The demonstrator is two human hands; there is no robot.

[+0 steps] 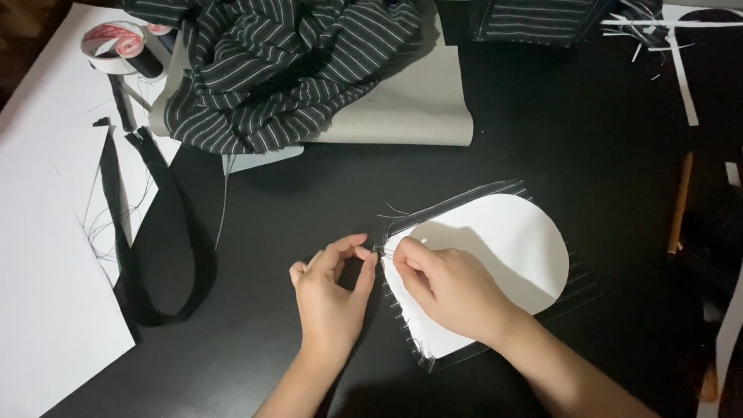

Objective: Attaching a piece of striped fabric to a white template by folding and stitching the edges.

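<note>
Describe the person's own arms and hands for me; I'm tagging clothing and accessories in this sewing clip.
Both arms are bare as far as the frame shows: no sleeves, gloves, watch or bracelet. The left hand and right hand show no rings that I can make out. Fingernails look short and unpainted, though the dim light makes that uncertain.

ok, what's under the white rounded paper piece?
Striped dark fabric shows past the white paper piece along its edges. The part beneath is covered, and the right hand hides more.
</note>
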